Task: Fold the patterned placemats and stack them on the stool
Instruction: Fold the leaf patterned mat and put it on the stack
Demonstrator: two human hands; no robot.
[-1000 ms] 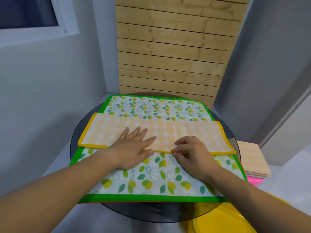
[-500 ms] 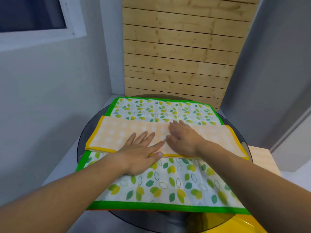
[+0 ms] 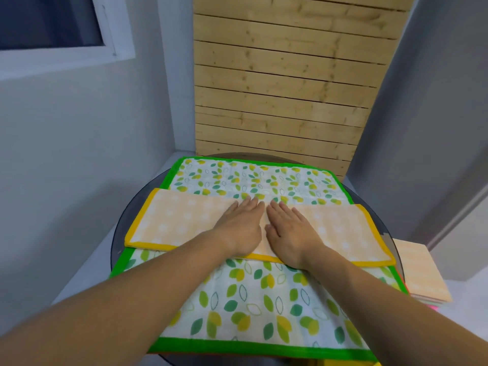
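Orange folded placemat [image 3: 179,220] on leaf mat [image 3: 250,299], L hand [image 3: 239,225], R hand [image 3: 290,231] flat mid-strip, grip empty

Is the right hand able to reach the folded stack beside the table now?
Probably yes. The right hand lies flat on the orange placemat, holding nothing, and the folded stack sits uncovered beside the table, with nothing between.

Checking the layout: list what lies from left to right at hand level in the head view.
Left rim of the glass table → left hand → right hand → stack of folded mats, beyond the table's right edge.
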